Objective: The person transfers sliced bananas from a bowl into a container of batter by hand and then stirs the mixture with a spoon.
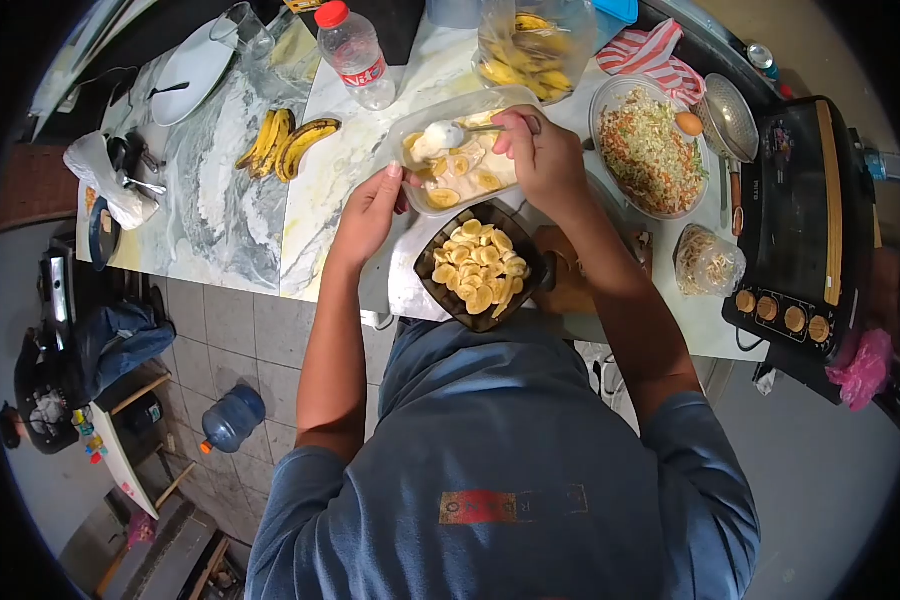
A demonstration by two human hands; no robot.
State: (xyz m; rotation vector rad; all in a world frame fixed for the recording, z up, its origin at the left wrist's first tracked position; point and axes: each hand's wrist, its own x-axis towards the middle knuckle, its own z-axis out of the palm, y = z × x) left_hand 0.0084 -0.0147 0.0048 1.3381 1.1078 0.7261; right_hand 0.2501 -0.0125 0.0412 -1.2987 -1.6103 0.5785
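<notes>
My left hand (372,212) grips the near-left edge of a clear rectangular plastic container (402,130), thumb on its rim. Inside the container, banana slices (443,197) lie in a pale creamy layer. My right hand (542,158) is closed around the handle of a metal spoon (482,128). The spoon's bowl is over the container's left part, with a dollop of white cream (438,138) at it. Just below the container, close to my body, sits a dark square bowl (426,262) heaped with banana slices (478,262).
Right of my hands stand a bowl of shredded vegetables (645,150) with an egg (688,124), a strainer (727,115) and a black oven (795,220). Behind are a bagged bunch of bananas (530,70) and a bottle (358,62). Loose bananas (288,145) lie left.
</notes>
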